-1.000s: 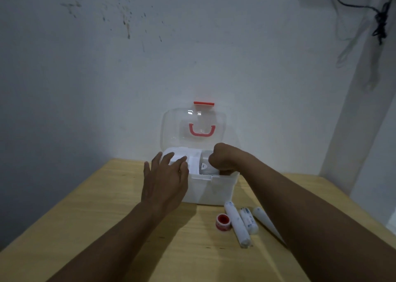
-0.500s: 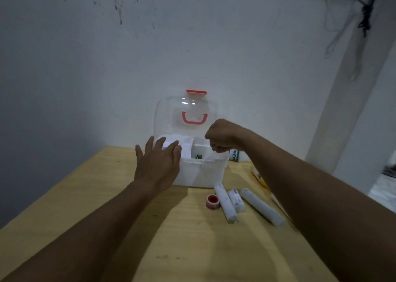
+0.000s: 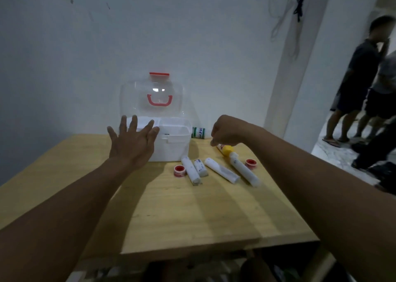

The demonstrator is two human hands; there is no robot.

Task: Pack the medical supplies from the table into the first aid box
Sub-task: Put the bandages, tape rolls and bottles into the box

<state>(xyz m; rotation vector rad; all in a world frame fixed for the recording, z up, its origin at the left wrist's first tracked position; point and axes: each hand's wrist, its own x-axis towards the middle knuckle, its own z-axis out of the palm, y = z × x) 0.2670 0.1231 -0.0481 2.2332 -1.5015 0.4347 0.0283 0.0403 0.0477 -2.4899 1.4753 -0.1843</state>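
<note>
Left hand (image 3: 132, 141) is spread flat, fingers apart, palm toward the front left corner of the first aid box (image 3: 171, 144); whether it touches the white wall cannot be told. That box stands just beyond the hand with its clear lid (image 3: 152, 98) upright against the wall, a red handle (image 3: 159, 100) on the lid and a red latch (image 3: 159, 74) at its top edge; a white tray sits in the top of the box, and what lies inside is hidden from this angle. Right hand (image 3: 227, 130) hangs to the right of the box, fingers curled together into a loose fist pointing down, and whether it pinches anything cannot be told. Directly under that hand lies a yellow-capped tube (image 3: 225, 150), and past it, beside the box, a green-and-white bottle (image 3: 198, 132). Nearer than the right hand, in front of the box, lie three white bandage rolls (image 3: 192, 172), a long white tube (image 3: 244, 170), and two red tape rolls (image 3: 179, 170), one at each end of the row. Both forearms reach forward, bare, over the pale wooden tabletop (image 3: 182, 217). Behind is a plain white wall (image 3: 192, 35) with dark cables (image 3: 299, 1) hanging at the upper right, and two people (image 3: 360, 84) stand blurred in a doorway far to the right
</note>
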